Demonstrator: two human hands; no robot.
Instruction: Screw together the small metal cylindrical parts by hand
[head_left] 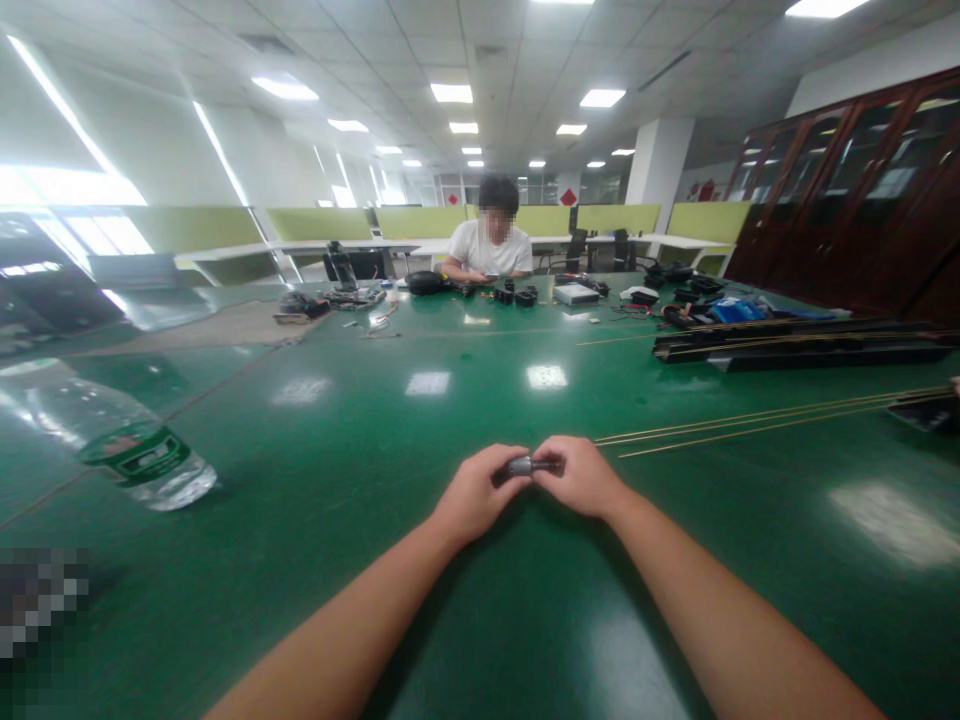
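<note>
Both hands meet just above the green table (360, 620), in the lower middle of the view. Between the thumb and fingers of my left hand (480, 492) is a small grey metallic cylinder (520, 466). A thinner dark rod (547, 466) runs from the cylinder into the grip of my right hand (585, 476), whose fingers are closed around it. The cylinder and rod lie in one line, roughly level, and look like parts of one small tool. Its exact kind is too small to make out, and the fingers cover both ends.
A clear water bottle (142, 455) lies tilted at the left. Several thin brass-coloured rods (750, 415) extend to the right beside my right hand. Black channel pieces (795, 345) sit farther back. Across the table, a person (491, 245) sits behind small electronics and a white box (576, 294).
</note>
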